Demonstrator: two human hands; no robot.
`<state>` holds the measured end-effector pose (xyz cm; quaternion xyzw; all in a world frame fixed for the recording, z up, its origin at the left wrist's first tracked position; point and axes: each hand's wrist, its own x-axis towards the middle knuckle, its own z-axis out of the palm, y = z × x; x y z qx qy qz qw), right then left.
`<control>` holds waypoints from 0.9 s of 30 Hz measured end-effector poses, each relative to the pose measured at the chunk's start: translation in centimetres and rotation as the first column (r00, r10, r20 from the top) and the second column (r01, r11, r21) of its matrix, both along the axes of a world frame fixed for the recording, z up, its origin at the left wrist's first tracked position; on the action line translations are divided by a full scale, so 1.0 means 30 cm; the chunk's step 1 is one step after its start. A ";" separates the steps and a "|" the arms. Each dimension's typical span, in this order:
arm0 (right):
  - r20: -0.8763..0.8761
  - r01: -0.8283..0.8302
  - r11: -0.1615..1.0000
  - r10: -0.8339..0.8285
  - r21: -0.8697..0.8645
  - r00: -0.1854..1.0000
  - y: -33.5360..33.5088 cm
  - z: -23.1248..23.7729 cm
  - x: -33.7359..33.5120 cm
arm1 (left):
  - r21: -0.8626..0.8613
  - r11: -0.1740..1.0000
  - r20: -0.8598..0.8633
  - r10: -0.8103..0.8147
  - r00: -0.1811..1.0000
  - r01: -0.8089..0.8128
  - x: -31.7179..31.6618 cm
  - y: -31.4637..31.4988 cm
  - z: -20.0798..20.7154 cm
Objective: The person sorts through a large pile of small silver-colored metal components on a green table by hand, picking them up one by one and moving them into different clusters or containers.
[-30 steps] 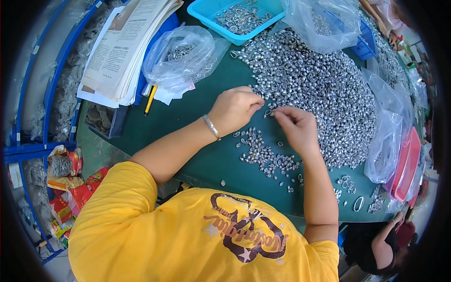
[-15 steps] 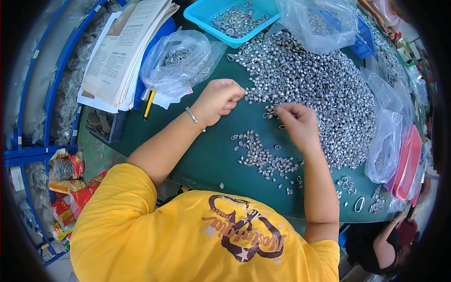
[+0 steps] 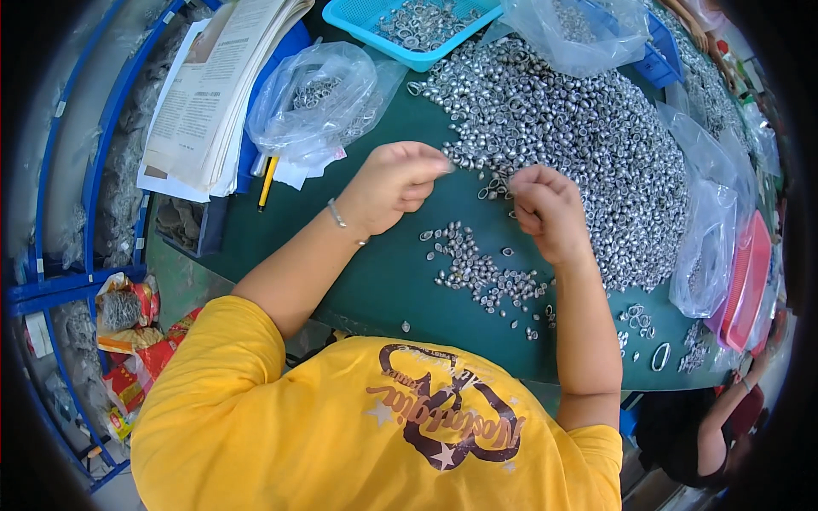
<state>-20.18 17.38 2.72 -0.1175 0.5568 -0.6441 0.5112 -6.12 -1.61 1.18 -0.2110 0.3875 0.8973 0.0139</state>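
Note:
A big heap of small silver metal rings (image 3: pixel 588 136) covers the far side of a green table (image 3: pixel 375 281). My left hand (image 3: pixel 394 183), a thin bracelet on its wrist, rests at the heap's near edge with fingers curled and pinched together at a ring. My right hand (image 3: pixel 545 209) is beside it, fingers bent down over loose rings by the heap. A smaller scatter of rings (image 3: pixel 481 268) lies just in front of both hands.
A clear bag of rings (image 3: pixel 319 98) and a stack of papers (image 3: pixel 217 89) lie at the left, with a yellow pencil (image 3: pixel 267 180). A blue tray of rings (image 3: pixel 417 25) stands at the back. More bags (image 3: pixel 707 230) and a pink tray (image 3: pixel 750 281) sit at the right. Another person (image 3: pixel 724 417) is at the lower right.
My left hand drew left toward the bag, then came back to the heap's edge. My right hand stayed at the heap, picking at rings.

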 end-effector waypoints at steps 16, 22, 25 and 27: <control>-0.920 -0.107 0.963 0.267 0.246 0.287 0.015 -0.030 0.170 | -0.997 -0.064 0.051 -0.238 0.970 0.037 0.048 0.122 -0.025; -0.865 0.027 0.978 0.168 0.205 0.472 0.034 -0.051 0.153 | -0.136 0.986 0.107 -0.086 0.991 0.100 0.086 0.050 0.021; -0.984 -0.021 0.994 0.108 0.106 0.145 -0.001 -0.065 0.169 | 0.070 0.997 -0.040 0.025 0.999 -0.022 0.094 0.051 0.014; -0.974 -0.006 0.976 0.217 0.217 0.059 -0.031 -0.054 0.190 | 0.110 0.994 -0.111 0.001 0.994 0.011 0.099 0.034 -0.003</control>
